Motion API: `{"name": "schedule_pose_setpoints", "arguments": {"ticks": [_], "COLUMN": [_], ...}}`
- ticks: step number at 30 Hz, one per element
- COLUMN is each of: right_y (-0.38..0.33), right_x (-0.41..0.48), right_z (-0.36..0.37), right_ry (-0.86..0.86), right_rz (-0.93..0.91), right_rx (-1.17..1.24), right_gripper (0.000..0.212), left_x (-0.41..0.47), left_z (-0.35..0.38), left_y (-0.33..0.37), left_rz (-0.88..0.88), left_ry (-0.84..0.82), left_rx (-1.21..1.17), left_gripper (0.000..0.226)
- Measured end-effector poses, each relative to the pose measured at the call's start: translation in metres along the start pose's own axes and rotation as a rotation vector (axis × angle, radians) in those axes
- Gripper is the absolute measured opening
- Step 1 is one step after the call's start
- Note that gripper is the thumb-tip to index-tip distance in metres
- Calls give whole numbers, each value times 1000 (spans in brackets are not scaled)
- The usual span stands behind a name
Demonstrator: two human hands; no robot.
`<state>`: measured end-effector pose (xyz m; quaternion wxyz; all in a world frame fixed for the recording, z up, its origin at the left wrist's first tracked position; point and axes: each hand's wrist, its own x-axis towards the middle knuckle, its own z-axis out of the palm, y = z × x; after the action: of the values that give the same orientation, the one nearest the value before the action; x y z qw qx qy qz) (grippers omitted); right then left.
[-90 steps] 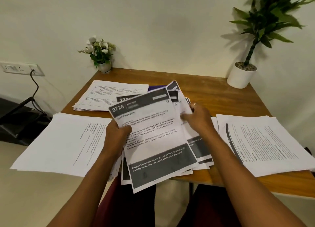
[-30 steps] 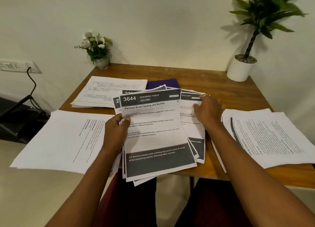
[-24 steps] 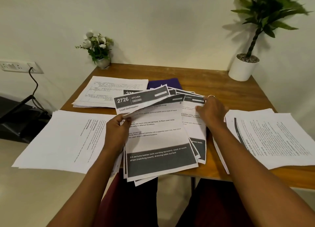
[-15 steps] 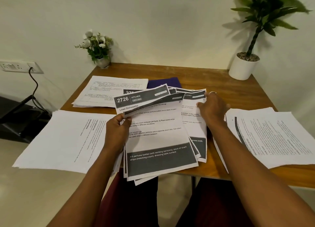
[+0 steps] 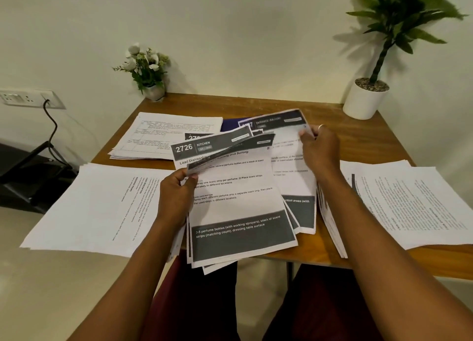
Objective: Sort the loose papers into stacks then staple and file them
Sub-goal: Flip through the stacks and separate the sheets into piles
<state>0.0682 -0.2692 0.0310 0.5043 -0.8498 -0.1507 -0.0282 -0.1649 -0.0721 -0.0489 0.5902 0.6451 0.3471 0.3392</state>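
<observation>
A person sorts a fanned bundle (image 5: pixel 238 205) of papers above a table (image 5: pixel 256 105).
With the left stack (image 5: pixel 102 207) just outside it, the left hand (image 5: pixel 176 195) grips the bundle's edge, thumb on top, keeping headings readable. The right hand (image 5: pixel 320 151) pinches one sheet (image 5: pixel 286 133) by its top corner, probably to move it to the right stack (image 5: pixel 409 202) beside it.

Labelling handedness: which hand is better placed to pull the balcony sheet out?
Right hand: it pinches the balcony sheet at its top edge. Left hand grips the bundle, so it's likely tied up.
</observation>
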Motion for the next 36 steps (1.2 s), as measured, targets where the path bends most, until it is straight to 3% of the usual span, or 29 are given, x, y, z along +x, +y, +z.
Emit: {"name": "schedule_pose_setpoints", "arguments": {"ticks": [4,12,19,26,29,36], "right_y": [-22,-70,-95,-83,-62,-41], "right_x": [7,17,34,18,11,5], "right_z": [-19,-49,-61,-28,-4,27], "right_ry": [168,328,494,160,8,-169], "right_rz": [-59,-274,-364,-288,-215,-40], "right_rx": [206,602,723,639,619,455], "right_gripper": [22,3,24,4,6,13], "left_x": [-1,6,4,6,4,4], "left_z": [2,-4,-3,-4,-3,-2], "left_y": [2,-14,-12,-15,-13,-6], "left_rz": [-29,58,60,54,63,36], "left_ry": [-36,-102,-106,-126,-122,-93], "left_rx": [-90,-51,-41,-54,-82,-80], "left_gripper": [28,49,44,40,39,39]}}
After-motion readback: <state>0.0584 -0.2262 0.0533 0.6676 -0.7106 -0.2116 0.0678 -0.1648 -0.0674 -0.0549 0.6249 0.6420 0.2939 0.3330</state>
